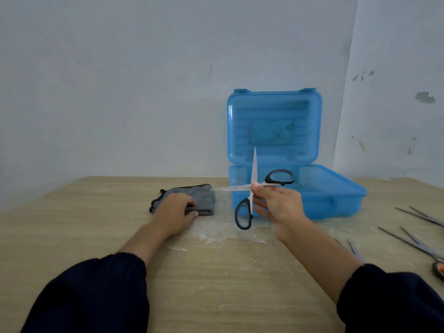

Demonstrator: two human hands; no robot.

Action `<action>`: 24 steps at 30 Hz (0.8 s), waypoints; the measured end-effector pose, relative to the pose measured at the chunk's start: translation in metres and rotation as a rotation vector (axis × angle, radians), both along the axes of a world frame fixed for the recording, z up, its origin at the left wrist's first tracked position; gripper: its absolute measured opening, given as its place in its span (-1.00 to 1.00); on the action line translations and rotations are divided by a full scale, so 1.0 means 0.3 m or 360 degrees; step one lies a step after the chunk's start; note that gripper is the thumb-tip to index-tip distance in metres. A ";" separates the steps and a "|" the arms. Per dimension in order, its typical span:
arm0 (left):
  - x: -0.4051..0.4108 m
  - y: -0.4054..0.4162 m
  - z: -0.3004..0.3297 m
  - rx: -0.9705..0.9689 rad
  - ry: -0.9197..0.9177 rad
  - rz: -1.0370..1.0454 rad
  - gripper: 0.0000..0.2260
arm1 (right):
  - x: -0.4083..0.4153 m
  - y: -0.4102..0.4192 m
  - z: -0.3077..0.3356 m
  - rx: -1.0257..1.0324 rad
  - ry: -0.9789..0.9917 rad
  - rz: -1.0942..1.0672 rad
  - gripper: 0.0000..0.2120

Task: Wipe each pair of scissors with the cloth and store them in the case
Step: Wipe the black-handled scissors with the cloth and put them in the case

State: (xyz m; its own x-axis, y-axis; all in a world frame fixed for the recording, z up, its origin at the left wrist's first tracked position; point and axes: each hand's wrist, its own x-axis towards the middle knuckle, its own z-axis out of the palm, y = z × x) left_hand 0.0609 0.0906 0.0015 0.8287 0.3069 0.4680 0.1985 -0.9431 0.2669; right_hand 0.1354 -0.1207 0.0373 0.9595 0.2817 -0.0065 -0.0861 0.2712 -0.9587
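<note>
The hands are apart. The left hand (175, 209) rests on the folded grey cloth (200, 197), fingers curled over its near edge, the cloth flat on the bench (96, 236). The right hand (276, 203) holds a pair of black-handled scissors (252, 188) up in the air, pinched near the pivot, blades spread wide — one points up, the other points left toward the cloth. They hang in front of the blue case (312, 195), which stands open by the wall with its lid upright.

Judging by this, the task is early. No scissors show in the part of the case that can be seen, though its floor is partly hidden behind the front wall. This pair looks dusty and unwiped — cloth and blades are not yet touching. More scissors (422, 241) lie on the bench at the right edge, waiting their turn. White dust is scattered on the bench before the case.
</note>
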 end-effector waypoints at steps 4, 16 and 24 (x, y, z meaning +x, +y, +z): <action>0.022 0.021 0.002 0.0071 -0.0066 0.0013 -0.84 | 0.024 -0.005 -0.019 -0.0090 -0.0166 -0.0084 -0.80; -0.039 -0.210 0.192 -0.0509 -0.0539 -0.0190 -0.90 | 0.014 -0.081 0.060 -0.0579 -0.0999 -0.0039 -0.90; -0.060 -0.319 0.202 -0.0945 -0.0515 -0.0519 -0.78 | -0.016 -0.081 0.076 -0.0349 -0.0815 0.0132 -0.93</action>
State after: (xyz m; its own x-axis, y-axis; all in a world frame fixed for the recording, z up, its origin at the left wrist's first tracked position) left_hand 0.0429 -0.0051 0.0620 0.7698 0.3463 0.5361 -0.2413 -0.6198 0.7468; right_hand 0.1304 -0.1450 0.0601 0.8300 0.4011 0.3875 0.3928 0.0729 -0.9167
